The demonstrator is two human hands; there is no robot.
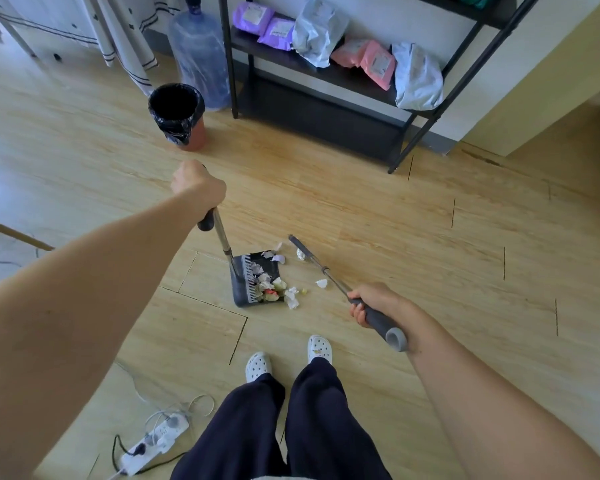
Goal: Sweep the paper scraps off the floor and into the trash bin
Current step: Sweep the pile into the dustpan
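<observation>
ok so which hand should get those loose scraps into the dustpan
Right. The right hand grips the broom, whose far end lies beside the loose scraps just outside the dustpan. The left hand grips the dustpan by its handle and seems best used steadying it.

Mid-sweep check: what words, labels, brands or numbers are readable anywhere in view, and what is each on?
No text here is readable.
Pale labels on the purple parcels: print too blurred.
Pale label on the pink parcels: too blurred.
Faint blue marking on the water bottle: unreadable.
The trash bin, dustpan and broom: no lettering visible.
</observation>
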